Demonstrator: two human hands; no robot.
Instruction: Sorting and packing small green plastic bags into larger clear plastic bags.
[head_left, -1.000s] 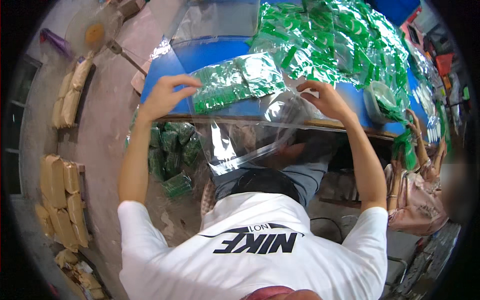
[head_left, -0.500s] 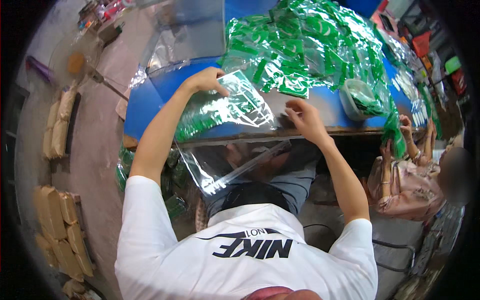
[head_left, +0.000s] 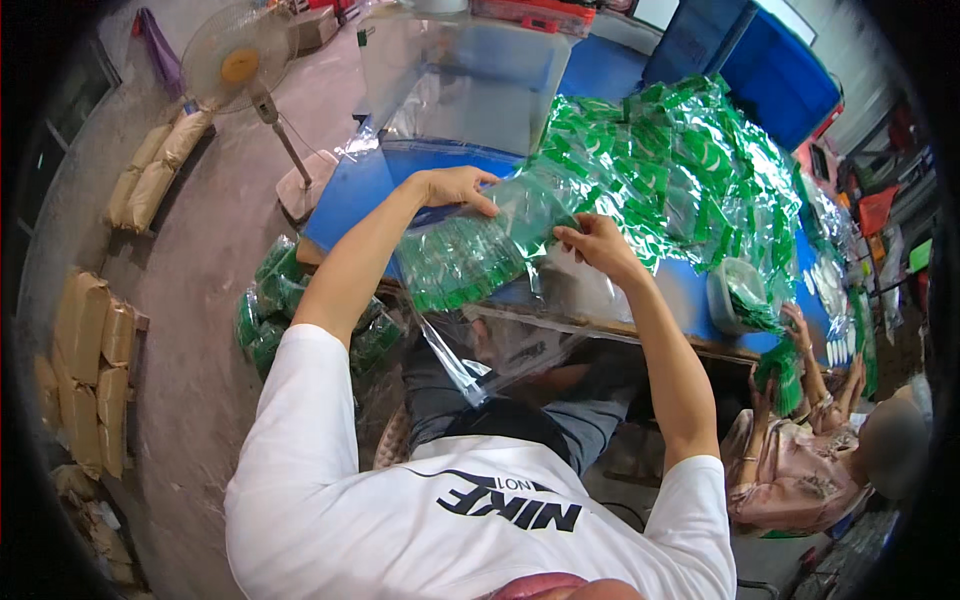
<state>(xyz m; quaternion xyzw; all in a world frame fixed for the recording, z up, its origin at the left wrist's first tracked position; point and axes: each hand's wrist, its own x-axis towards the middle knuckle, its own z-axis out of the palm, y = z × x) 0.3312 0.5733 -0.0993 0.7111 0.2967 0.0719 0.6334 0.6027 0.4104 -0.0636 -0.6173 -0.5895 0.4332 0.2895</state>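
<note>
A clear plastic packet with green print [head_left: 535, 212] is stretched between my hands, above the front of the table. My left hand [head_left: 458, 190] grips its left side, thumb on top. My right hand [head_left: 600, 246] pinches its right edge between thumb and fingers. Under my left hand lies a row of overlapping green-and-clear packets [head_left: 455, 268] at the table's front edge. A large clear plastic bag [head_left: 452, 360] hangs over that edge towards my lap. Glare blurs where the bag and the packets meet.
A big pile of green-and-clear packets [head_left: 670, 170] covers the blue table beyond my right hand. A translucent tub [head_left: 722, 300] holds more. At right, a co-worker's hands [head_left: 795, 340] hold a green bundle [head_left: 780, 378]. A standing fan [head_left: 240, 66] and brown sacks [head_left: 95, 350] are at left.
My right hand, free and curled before, has closed on the packet's edge. My left hand still holds the packet, now spread towards the right. The whole view has shifted.
</note>
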